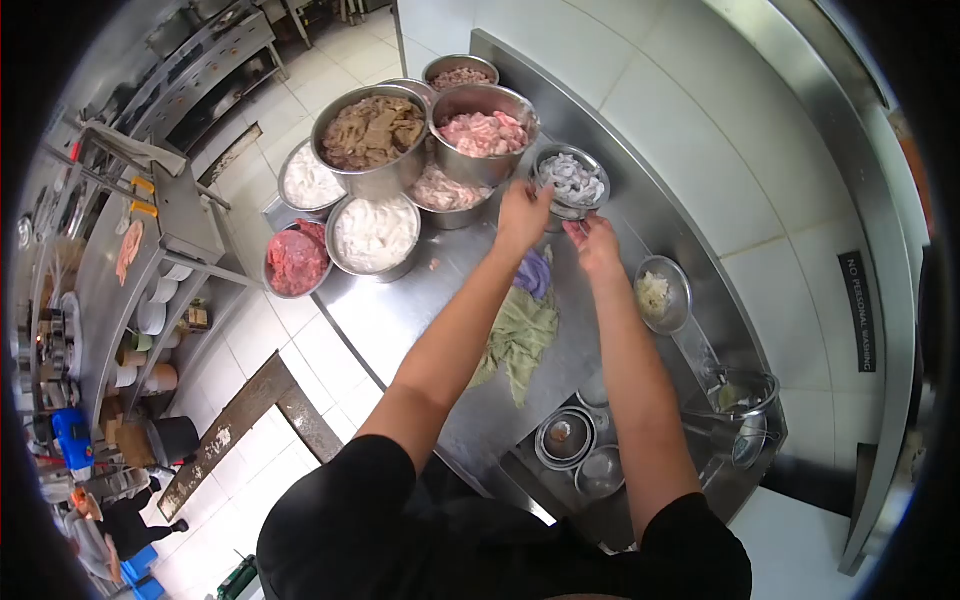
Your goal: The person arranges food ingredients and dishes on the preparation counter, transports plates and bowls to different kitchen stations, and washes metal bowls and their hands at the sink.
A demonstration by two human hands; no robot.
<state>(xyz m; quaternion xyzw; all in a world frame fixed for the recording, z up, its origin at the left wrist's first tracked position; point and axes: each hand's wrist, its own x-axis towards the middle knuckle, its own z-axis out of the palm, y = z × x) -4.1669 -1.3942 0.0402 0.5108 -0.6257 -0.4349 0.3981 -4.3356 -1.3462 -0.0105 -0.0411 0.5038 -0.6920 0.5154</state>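
A metal bowl (603,190) of greyish-white pieces that look like peeled raw shrimp (570,178) is at the back of the steel counter, by the wall-side ledge. My left hand (524,213) grips its left rim, fingers closed. At the near edge, my right hand (594,244) pinches the same bowl; its fingertips are partly hidden under the rim. What lies directly beneath the bowl is hard to make out. A green cloth (520,340) and a purple cloth (534,273) lie crumpled on the counter below my hands.
Left of my hands stand several metal pots: brown sliced meat (375,132), pink meat (483,133), white pieces (375,235) and red mince (297,260). A bowl of chopped pale food (654,296) sits right. Strainers (563,438) rest in the sink. Another person (120,525) is far left.
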